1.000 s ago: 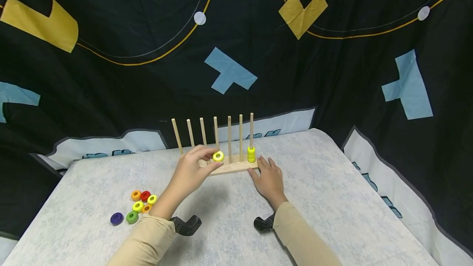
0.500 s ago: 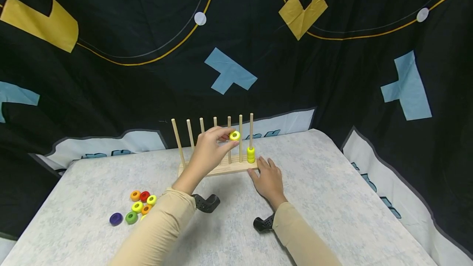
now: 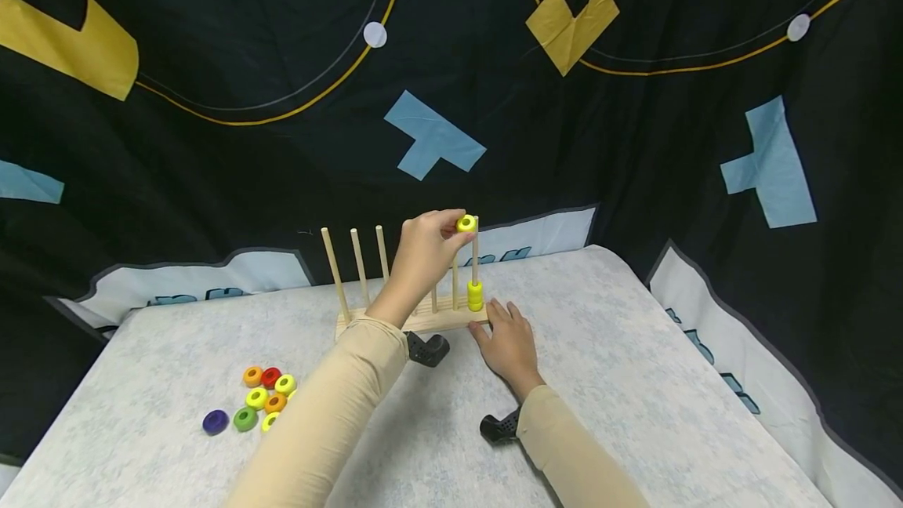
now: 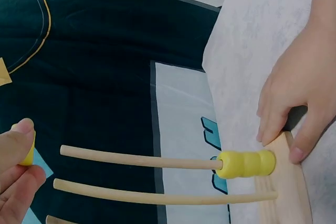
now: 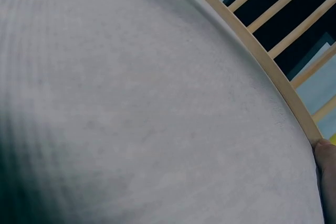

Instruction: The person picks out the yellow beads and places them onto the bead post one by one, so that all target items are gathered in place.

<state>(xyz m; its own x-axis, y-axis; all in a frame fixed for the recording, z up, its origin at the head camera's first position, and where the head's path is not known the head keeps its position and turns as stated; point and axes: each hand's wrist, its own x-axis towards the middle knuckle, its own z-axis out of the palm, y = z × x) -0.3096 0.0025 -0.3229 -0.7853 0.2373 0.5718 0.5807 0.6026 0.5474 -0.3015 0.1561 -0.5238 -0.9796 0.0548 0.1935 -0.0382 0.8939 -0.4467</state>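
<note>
My left hand [image 3: 426, 251] pinches a yellow ring bead [image 3: 466, 223] between thumb and fingertips, hole facing the head camera. The bead is beside the top of the rightmost peg [image 3: 476, 257]; the left wrist view shows a gap between bead [image 4: 30, 150] and peg tip. Lower on that peg sits a stack of yellow beads [image 4: 247, 164]. The peg belongs to a wooden peg stand [image 3: 440, 321] with a row of upright pegs, some hidden behind my left hand. My right hand [image 3: 511, 343] holds the right end of its base, thumb on the front edge and fingers across the end.
Loose ring beads lie at the table's left: a purple bead [image 3: 215, 422], a green bead [image 3: 245, 419], a red bead [image 3: 271, 377], plus orange and yellow ones partly behind my left sleeve [image 3: 331, 406]. A dark curtain [image 3: 282, 163] hangs behind the pale table [image 3: 621, 382].
My left hand has carried the yellow bead up and to the right, from in front of the middle pegs to the rightmost peg's top. The right hand stays at the base's end.
</note>
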